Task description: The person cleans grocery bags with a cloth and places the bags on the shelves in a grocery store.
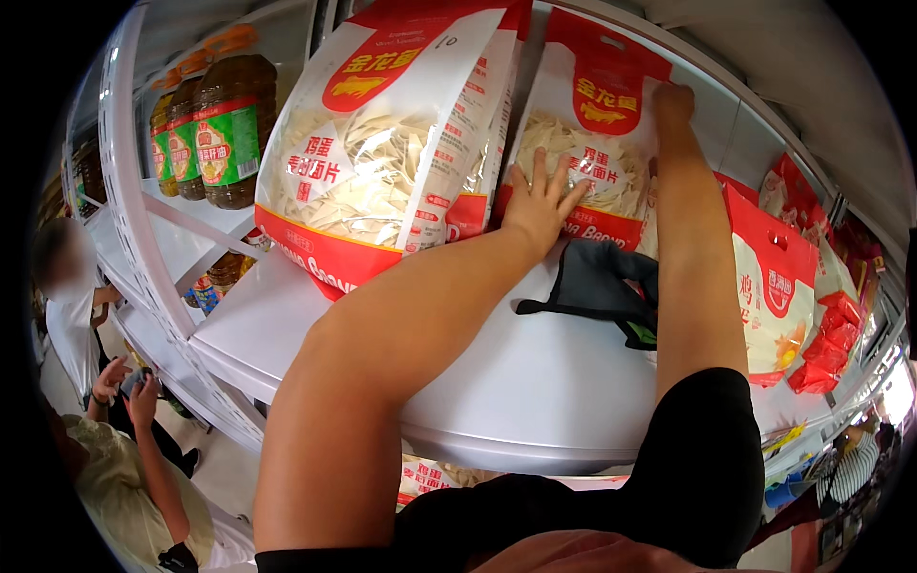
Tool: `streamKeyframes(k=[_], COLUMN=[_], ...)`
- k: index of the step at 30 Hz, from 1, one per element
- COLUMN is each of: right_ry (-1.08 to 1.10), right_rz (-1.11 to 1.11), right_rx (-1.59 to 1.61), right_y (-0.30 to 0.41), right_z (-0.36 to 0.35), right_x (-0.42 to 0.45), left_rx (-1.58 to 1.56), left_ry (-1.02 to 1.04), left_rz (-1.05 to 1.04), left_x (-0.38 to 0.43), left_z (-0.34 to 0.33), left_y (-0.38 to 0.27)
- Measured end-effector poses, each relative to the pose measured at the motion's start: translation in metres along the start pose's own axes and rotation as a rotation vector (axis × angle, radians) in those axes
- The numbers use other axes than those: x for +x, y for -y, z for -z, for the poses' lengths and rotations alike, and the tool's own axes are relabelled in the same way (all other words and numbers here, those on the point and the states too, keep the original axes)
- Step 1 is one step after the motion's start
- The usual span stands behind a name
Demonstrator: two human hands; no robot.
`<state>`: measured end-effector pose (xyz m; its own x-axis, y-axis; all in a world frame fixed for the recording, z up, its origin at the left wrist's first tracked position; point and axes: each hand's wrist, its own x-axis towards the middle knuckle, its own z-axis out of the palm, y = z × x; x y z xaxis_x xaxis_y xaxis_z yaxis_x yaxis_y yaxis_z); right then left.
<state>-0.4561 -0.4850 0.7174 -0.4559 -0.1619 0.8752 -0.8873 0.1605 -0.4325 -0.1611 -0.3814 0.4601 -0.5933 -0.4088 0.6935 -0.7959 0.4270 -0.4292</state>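
Note:
A red-and-white bag of dried sliced noodles point(616, 154) stands upright at the back of a white metal shelf point(530, 387). My left hand point(537, 208) lies flat against the lower front of this bag, fingers spread. Up at the bag's right edge, my right hand point(673, 107) is closed on the side of the packaging. To the left, nearer the front, another large noodle bag point(365, 165) of the same kind leans back slightly. Beneath my forearms a dark grey cloth item point(602, 279) with black edging rests on the shelf, partly covered by my right arm.
Other red-and-white noodle packs point(774, 301) stand right of my right arm. Beyond the perforated shelf upright point(136, 215) are large oil bottles point(229, 136). On the left, one person point(68, 315) stands farther off; a nearer person point(136, 480) holds a small object.

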Motion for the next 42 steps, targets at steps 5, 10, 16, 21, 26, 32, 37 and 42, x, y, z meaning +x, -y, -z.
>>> streamKeyframes(k=[5, 10, 16, 21, 26, 32, 37, 42], right_ry=[-0.186, -0.029, 0.074, 0.207, 0.476, 1.032, 1.382, 0.964], right_rz=[0.616, 0.840, 0.797, 0.770, 1.059, 0.805, 0.763, 0.783], right_rx=[0.008, -0.079, -0.046, -0.128, -0.044, -0.232, -0.348, -0.058], right_y=[0.117, 0.154, 0.153, 0.140, 0.116, 0.116, 0.054, -0.006], right_z=[0.028, -0.006, 0.010, 0.037, 0.068, 0.167, 0.235, 0.205], right_x=[-0.128, -0.228, -0.227, -0.224, -0.249, -0.275, -0.318, -0.354], left_rx=[0.065, 0.047, 0.075, 0.224, 0.004, -0.147, -0.192, -0.247], left_ry=[0.110, 0.127, 0.183, 0.234, 0.482, 0.700, 0.800, 0.706], left_rz=[0.075, 0.070, 0.086, 0.058, 0.097, -0.094, -0.216, -0.042], left_x=[-0.016, -0.016, -0.012, -0.011, -0.019, -0.026, -0.079, -0.114], left_z=[-0.010, -0.009, -0.007, 0.010, 0.041, 0.066, 0.160, 0.188], left_y=[0.016, 0.017, 0.011, 0.008, 0.012, 0.028, 0.044, 0.050])
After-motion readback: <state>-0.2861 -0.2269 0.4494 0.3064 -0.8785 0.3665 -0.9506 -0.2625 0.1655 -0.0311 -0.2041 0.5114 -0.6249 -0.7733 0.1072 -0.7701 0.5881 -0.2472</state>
